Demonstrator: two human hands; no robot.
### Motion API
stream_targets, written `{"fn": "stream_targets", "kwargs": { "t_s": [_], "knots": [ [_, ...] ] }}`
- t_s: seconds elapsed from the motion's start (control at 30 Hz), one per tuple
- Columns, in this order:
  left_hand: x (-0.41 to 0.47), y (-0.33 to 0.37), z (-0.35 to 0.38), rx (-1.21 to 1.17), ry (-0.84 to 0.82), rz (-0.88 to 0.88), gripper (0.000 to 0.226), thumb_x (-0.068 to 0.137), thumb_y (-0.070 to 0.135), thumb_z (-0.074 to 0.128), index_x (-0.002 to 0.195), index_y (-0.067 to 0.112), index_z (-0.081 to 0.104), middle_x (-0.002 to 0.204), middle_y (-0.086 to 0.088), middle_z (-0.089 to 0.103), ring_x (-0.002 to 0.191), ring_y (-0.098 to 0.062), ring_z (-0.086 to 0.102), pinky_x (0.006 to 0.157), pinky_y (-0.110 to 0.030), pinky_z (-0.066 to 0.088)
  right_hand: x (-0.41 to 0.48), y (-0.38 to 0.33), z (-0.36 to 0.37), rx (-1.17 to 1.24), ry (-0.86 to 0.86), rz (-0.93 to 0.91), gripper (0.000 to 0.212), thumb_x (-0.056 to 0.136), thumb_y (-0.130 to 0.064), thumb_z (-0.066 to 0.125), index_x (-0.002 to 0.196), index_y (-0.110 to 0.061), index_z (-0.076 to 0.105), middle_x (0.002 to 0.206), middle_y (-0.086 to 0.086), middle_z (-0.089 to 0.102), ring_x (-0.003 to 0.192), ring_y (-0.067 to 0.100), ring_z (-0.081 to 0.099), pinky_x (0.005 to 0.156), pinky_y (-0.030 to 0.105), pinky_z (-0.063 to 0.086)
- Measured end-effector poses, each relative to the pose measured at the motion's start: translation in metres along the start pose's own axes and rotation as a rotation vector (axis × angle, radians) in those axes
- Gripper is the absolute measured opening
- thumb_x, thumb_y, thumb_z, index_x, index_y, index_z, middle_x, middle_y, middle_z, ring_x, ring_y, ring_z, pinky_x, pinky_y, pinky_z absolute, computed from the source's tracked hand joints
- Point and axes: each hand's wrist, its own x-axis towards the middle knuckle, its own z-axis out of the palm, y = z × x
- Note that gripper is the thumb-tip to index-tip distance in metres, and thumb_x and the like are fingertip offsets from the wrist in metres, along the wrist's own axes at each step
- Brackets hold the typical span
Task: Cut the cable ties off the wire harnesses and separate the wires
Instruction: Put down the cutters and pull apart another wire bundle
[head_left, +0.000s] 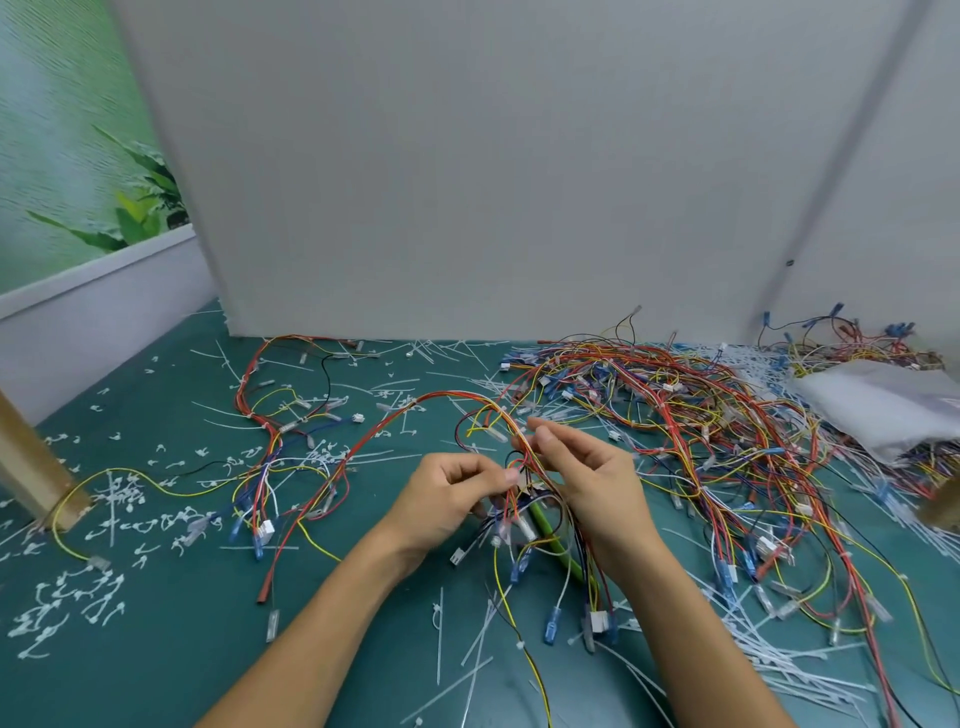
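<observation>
While you hold the harness lifted off the mat between both hands, its wires spread out below, so you can see where they are bound together. Your left hand is curled and its fingertips pinch the bundle where the strands cross; this hand seems to serve as the anchor. Your right hand is just beside it, with thumb and forefinger closed on a few orange and yellow wires a little higher, I think in order to draw them away from the rest. The long red part of the harness arcs to the left and comes down onto the mat, and its connectors lie near your right forearm. A green tool, probably the cutter, lies under your hands and neither hand holds it, so the step in hand looks like separating, not cutting. The pile of harnesses is close on the right, within easy reach, and cut ties litter the mat on the left.
</observation>
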Motion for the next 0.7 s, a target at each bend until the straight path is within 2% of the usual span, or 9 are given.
{"fn": "stream_targets", "kwargs": {
  "t_s": [0.1,0.17,0.23,0.37,0.5,0.63,0.7],
  "knots": [
    [0.0004,-0.0013,-0.0012,-0.014,0.024,0.001,0.025,0.094,0.019,0.065,0.071,0.011,0.071,0.068,-0.002,0.064,0.063,-0.013,0.054,0.067,-0.025,0.043,0.001,-0.0039,-0.0033,0.024,-0.058,0.075,0.023,0.103,-0.019,0.058,0.121,-0.014,0.072,0.107,0.008,0.078,0.093,0.015,0.073,0.065,0.029,0.058],
    [0.0002,-0.0006,-0.0015,-0.021,0.039,0.002,0.029,0.096,0.025,0.063,0.072,0.009,0.07,0.071,-0.003,0.063,0.067,-0.013,0.054,0.072,-0.028,0.042,0.0016,-0.0049,-0.0049,-0.003,-0.084,0.115,0.024,0.103,-0.021,0.059,0.122,-0.014,0.071,0.109,0.009,0.078,0.091,0.014,0.073,0.066,0.026,0.057],
    [-0.0003,0.0011,-0.0008,-0.053,0.044,-0.003,0.033,0.092,0.035,0.061,0.071,0.009,0.068,0.075,-0.01,0.061,0.072,-0.02,0.052,0.074,-0.034,0.04,0.0019,-0.0043,-0.0058,-0.058,-0.107,0.15,0.024,0.101,-0.023,0.062,0.12,-0.012,0.071,0.108,0.012,0.077,0.088,0.015,0.07,0.065,0.023,0.055],
    [-0.0011,0.0045,0.0007,-0.164,0.036,-0.053,0.035,0.089,0.041,0.059,0.067,0.016,0.068,0.079,-0.018,0.055,0.077,-0.029,0.045,0.068,-0.035,0.039,0.0011,-0.0032,-0.0084,-0.111,-0.189,0.222,0.025,0.097,-0.03,0.069,0.115,-0.013,0.072,0.096,0.009,0.072,0.081,0.019,0.066,0.067,0.027,0.054],
    [-0.0013,0.0074,0.0006,-0.221,0.053,-0.05,0.037,0.092,0.042,0.062,0.064,0.019,0.067,0.077,-0.011,0.054,0.072,-0.023,0.046,0.069,-0.033,0.038,0.0003,-0.004,-0.008,-0.192,-0.214,0.24,0.037,0.087,-0.041,0.075,0.113,-0.013,0.073,0.099,0.006,0.076,0.08,0.019,0.073,0.072,0.032,0.052],
    [-0.0003,0.0086,0.0008,-0.264,0.106,-0.018,0.034,0.089,0.038,0.058,0.062,0.018,0.066,0.074,-0.007,0.056,0.071,-0.02,0.046,0.068,-0.032,0.038,-0.0005,-0.0048,-0.0053,-0.163,-0.164,0.201,0.058,0.072,-0.049,0.079,0.114,-0.01,0.069,0.087,-0.003,0.074,0.073,0.017,0.072,0.068,0.028,0.057],
    [0.0001,0.0082,-0.0004,-0.273,0.121,-0.005,0.033,0.089,0.036,0.059,0.064,0.016,0.066,0.076,-0.009,0.056,0.07,-0.02,0.047,0.067,-0.031,0.039,-0.0001,-0.0036,-0.006,-0.169,-0.187,0.188,0.058,0.073,-0.048,0.081,0.114,-0.009,0.068,0.087,-0.003,0.075,0.073,0.019,0.072,0.074,0.036,0.058]
  ]
}}
